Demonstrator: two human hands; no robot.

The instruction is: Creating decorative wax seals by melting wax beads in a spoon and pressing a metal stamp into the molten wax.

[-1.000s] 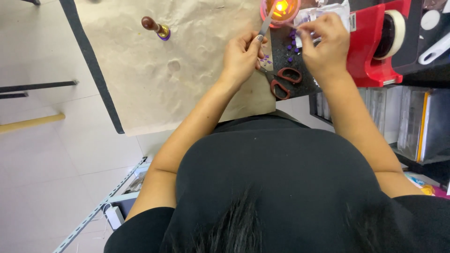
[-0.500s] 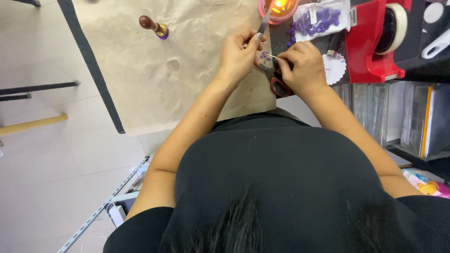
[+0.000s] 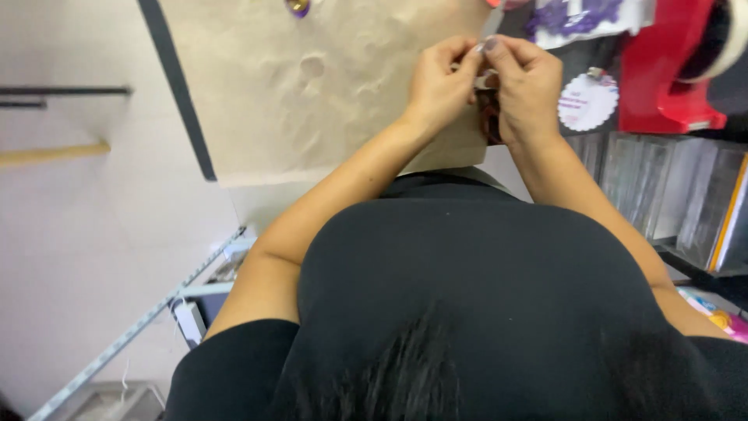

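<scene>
Currently: left hand (image 3: 438, 87) and right hand (image 3: 528, 87), fingers pinched together on a small pale item (image 3: 485, 78) over the near right corner of the paper-covered worktop (image 3: 312, 101); risk: it slips and drops off that edge.

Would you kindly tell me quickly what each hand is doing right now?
Left hand: closed, pinching a small item, unidentifiable.
Right hand: closed, fingers pinching the same small item.
</scene>
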